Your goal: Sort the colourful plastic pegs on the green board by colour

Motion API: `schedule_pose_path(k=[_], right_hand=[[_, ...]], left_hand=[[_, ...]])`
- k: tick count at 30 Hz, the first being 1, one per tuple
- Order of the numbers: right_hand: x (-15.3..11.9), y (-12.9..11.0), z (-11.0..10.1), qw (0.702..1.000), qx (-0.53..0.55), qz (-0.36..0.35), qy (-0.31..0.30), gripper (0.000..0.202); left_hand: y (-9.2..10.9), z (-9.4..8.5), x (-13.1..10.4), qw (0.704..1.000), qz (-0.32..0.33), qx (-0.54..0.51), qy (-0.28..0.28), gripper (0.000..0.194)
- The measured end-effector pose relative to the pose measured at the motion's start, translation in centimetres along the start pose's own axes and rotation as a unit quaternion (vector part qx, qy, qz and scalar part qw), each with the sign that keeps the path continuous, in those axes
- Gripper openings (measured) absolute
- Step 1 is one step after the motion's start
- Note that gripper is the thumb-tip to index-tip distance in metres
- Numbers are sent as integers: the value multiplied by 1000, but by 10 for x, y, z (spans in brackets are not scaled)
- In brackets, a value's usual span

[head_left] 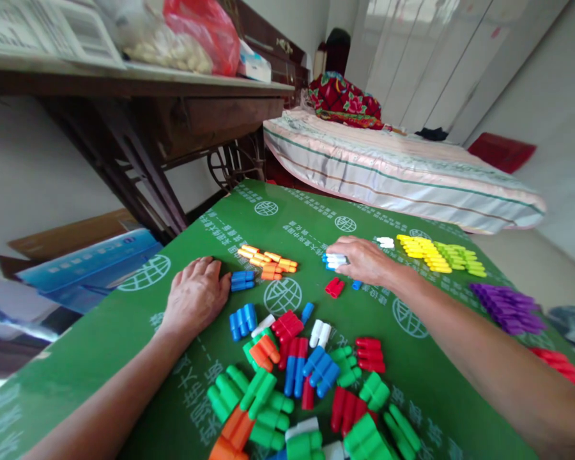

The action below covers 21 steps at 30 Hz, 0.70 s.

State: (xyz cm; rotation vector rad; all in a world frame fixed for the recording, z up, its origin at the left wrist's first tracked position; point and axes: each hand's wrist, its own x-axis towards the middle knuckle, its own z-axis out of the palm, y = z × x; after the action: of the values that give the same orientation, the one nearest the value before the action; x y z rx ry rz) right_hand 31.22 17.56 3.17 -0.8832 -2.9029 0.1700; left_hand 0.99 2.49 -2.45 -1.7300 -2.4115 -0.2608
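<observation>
My left hand point(191, 294) lies palm down on the green table, its fingers loosely spread and holding nothing. Just beside its thumb is a blue building block point(243, 280), with orange blocks point(271, 263) a little beyond. My right hand point(361, 260) is closed over a white building block point(336, 260); some blue shows at that block's left edge, and my fingers partly hide it. A red block point(334, 287) and a small blue block point(357, 285) lie close below that hand. Nearer to me spreads a mixed pile with green blocks point(259, 391), plus red, blue, white and orange ones.
Along the table's right side are white blocks point(386, 242), yellow blocks point(424, 252), lime blocks point(460, 257), purple blocks point(508, 308) and red blocks point(563, 370), grouped by colour. A wooden desk point(172, 96) stands at the left, a bed point(402, 166) beyond the table.
</observation>
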Motion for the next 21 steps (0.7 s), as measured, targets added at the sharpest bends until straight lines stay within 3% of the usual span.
schedule_pose_path(k=[4, 9, 14, 21], right_hand=[[-41, 63, -5, 991, 0, 122, 49, 41], [-71, 114, 10, 983, -44, 171, 55, 49], [-74, 132, 25, 981, -61, 178, 53, 50], [-78, 138, 29, 973, -81, 211, 47, 44]], left_hand=[[0, -1, 0, 1000, -4, 8, -7, 57], [3, -1, 1, 1000, -7, 13, -9, 56], [5, -3, 1, 1000, -8, 20, -11, 54], [4, -2, 2, 1000, -9, 19, -12, 55]])
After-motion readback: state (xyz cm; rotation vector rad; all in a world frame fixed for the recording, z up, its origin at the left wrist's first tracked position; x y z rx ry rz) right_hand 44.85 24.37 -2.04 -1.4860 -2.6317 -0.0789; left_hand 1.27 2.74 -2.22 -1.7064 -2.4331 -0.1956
